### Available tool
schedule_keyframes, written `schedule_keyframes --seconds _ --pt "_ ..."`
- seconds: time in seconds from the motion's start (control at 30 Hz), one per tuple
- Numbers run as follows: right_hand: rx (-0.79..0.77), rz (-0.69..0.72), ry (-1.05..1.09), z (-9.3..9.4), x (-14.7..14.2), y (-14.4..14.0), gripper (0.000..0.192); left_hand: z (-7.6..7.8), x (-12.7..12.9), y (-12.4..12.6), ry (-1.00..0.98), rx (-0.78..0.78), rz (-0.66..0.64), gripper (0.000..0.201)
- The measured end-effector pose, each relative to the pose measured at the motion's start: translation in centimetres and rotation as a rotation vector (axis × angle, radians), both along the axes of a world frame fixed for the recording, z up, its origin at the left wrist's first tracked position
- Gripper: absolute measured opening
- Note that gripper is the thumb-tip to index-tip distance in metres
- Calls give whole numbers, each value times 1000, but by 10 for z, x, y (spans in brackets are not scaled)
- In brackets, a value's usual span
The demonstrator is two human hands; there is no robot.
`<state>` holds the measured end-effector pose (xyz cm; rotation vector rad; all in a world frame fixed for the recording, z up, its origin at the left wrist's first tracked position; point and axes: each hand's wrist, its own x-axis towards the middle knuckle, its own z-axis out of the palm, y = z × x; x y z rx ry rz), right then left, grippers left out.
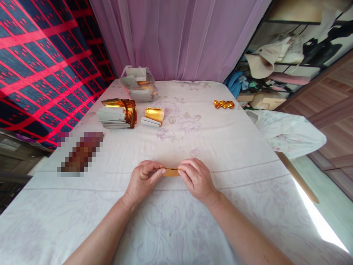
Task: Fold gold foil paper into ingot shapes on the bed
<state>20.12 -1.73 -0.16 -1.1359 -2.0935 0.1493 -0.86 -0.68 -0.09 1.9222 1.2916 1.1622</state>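
Observation:
Between my two hands a small strip of gold foil paper [171, 172] is stretched level, just above the cloth-covered table. My left hand [145, 180] pinches its left end between thumb and fingers. The right end is pinched the same way by my right hand [197, 179]. Farther off at the left lies a thick stack of gold-and-grey foil paper [117, 114]. Beside it is a smaller foil paper pile [153, 117]. Several folded gold foil pieces [224, 104] sit in a row at the far right.
A clear plastic bag [138, 82] with more foil paper stands at the table's far edge. A blurred-out item [81, 152] lies at the left. The table [234, 147] has a pale floral cloth. Behind it hangs a purple curtain [179, 40]; shelves with a cap [261, 60] stand right.

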Motion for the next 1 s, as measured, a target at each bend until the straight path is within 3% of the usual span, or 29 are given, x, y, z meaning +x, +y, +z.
schedule_keyframes --seconds 0.6,0.77,1.0 --pt "-25 23 28 1 -3 -1 20 2 1 -2 -23 -39 -16 15" --pt "-29 27 43 2 -3 -1 20 2 1 -2 -26 -112 -22 18" --pt "2 10 47 4 -2 -2 20 9 4 -5 -192 -295 -88 22"
